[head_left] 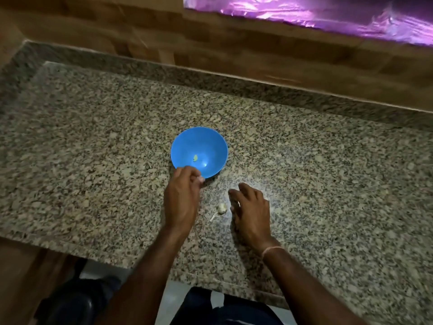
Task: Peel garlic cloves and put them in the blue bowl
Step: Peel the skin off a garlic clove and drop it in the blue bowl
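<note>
The blue bowl [199, 146] stands on the speckled granite counter [316, 184], with one small pale peeled clove [195, 157] lying inside it. My left hand [182, 198] hovers at the bowl's near rim with curled fingers; whether they pinch something small is unclear. To the right, my right hand [250, 209] rests low over the counter with its fingers spread and relaxed, holding nothing. Between the two hands, a piece of garlic with papery skin and a thin stem [220, 209] lies on the counter.
A raised granite ledge [210, 76] runs along the back of the counter, with a wooden wall behind it. The counter's front edge [93, 252] is near my body, and a shiny purple sheet [328, 12] sits at top right.
</note>
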Demonstrator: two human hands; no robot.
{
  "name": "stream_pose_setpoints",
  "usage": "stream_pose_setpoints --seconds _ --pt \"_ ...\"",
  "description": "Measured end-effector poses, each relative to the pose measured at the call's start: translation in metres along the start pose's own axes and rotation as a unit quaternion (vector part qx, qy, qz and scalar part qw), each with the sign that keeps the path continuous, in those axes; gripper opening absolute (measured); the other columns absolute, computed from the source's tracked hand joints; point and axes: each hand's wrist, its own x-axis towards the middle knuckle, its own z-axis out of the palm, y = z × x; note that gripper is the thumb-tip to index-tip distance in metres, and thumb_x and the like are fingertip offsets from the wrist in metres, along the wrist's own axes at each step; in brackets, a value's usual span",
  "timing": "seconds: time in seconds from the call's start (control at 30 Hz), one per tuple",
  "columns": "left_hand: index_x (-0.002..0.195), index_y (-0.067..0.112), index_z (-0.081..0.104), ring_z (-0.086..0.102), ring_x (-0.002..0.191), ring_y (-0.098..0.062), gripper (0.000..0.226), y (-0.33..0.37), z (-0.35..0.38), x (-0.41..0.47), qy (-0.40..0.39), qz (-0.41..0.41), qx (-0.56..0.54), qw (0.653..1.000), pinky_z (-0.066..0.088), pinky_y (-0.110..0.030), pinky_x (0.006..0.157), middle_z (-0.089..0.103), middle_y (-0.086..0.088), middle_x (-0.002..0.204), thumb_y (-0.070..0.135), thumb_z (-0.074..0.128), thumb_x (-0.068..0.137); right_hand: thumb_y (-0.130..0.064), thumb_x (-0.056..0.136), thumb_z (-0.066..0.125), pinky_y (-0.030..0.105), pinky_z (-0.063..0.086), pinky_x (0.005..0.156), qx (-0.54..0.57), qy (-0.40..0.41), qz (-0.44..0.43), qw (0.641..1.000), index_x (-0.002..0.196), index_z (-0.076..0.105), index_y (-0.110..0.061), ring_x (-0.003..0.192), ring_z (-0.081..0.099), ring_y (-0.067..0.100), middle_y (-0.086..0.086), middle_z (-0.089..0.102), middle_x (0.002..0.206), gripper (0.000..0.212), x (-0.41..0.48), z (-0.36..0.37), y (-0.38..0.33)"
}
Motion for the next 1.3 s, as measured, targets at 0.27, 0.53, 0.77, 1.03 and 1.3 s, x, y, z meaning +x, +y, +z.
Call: stream_pose_setpoints --seconds 0.27,0.53,0.77,1.03,1.3 --pt "0.114 0.016 0.067 0.065 0.091 -0.025 0.021 0.003 0.000 0.036 -0.015 0.107 0.126 0.986 0.049 -0.037 0.064 0.066 -0.003 0.106 0.020 0.073 0.095 -0.022 0.100 0.064 0.046 0.040 0.099 0.026 0.015 0.017 0.999 0.135 0.060 -0.033 0.136 0.040 0.024 -0.004 0.047 0.156 0.037 -0.005 0.001 0.000" --pt "0.128 0.023 0.062 0.058 0.100 -0.017 0.033 -0.044 0.056 -0.055 -0.195 0.109 0.021 0.974 0.055 -0.038 0.071 0.052 0.005 0.112 0.027 0.071 0.096 -0.016 0.093 0.069 0.041 0.043 0.107 0.099 0.036 0.017 0.994 0.137 0.063 -0.023 0.137 0.046 0.025 0.001 0.050 0.155 0.045 -0.016 0.009 0.011" --pt "0.129 0.024 0.069 0.070 0.114 -0.019 0.027 -0.020 0.046 -0.049 -0.250 -0.292 -0.433 0.816 0.057 -0.032 0.086 0.074 -0.003 0.125 0.019 0.060 0.104 -0.006 0.095 0.070 0.047 0.058 0.100 0.433 0.026 0.114 0.894 0.127 0.073 -0.019 0.114 0.070 0.013 -0.005 0.075 0.121 0.034 -0.030 -0.013 0.000" --pt "0.129 0.010 0.065 0.071 0.103 -0.013 0.035 0.024 0.040 -0.067 -0.222 -0.309 -0.558 0.738 0.059 -0.021 0.074 0.075 -0.008 0.121 0.012 0.061 0.094 -0.007 0.094 0.074 0.047 0.061 0.092 0.557 0.021 0.080 0.826 0.113 0.078 -0.013 0.103 0.073 0.023 0.003 0.077 0.110 0.020 -0.047 -0.062 -0.001" --pt "0.127 0.007 0.069 0.071 0.115 -0.024 0.035 0.043 0.044 -0.083 -0.181 -0.217 -0.467 0.838 0.060 -0.030 0.084 0.074 -0.010 0.125 0.014 0.072 0.092 -0.011 0.094 0.076 0.045 0.061 0.091 0.562 0.024 0.034 0.826 0.116 0.077 -0.014 0.108 0.072 0.023 0.002 0.076 0.115 0.022 -0.060 -0.075 0.010"
